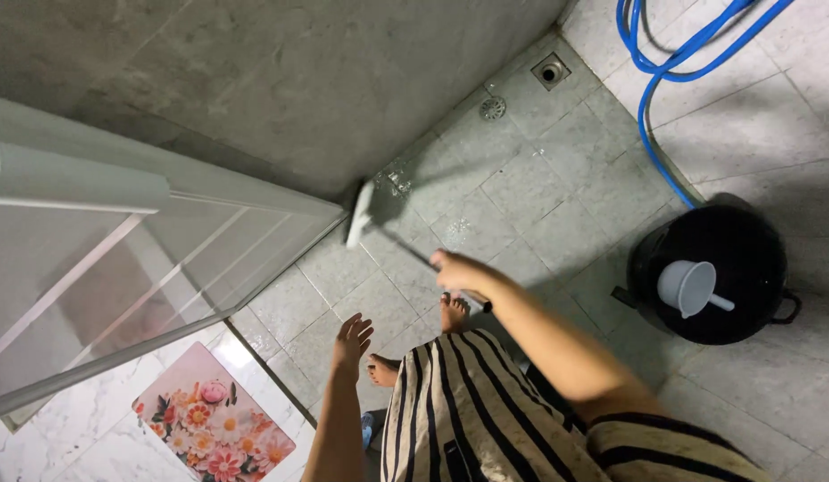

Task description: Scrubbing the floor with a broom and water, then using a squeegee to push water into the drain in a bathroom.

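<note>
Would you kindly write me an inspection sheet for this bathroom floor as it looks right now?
Surface: grey tiled floor, wet patches near the brush head.
Job's things: long-handled brush against the base of the wall.
Clutter: black bucket holding a pale scoop; floral mat.
Hands: right hand grips the brush handle; left hand open, holding nothing.
Cables: blue hose looped on the floor.
Surroundings: two floor drains, glass door, grey wall.

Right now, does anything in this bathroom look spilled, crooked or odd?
Nothing looks damaged. The tiled floor is wet around the brush head, whose handle the right hand grips. The left hand hangs free. A scoop sits in the black bucket, and the blue hose lies loosely looped.
</note>
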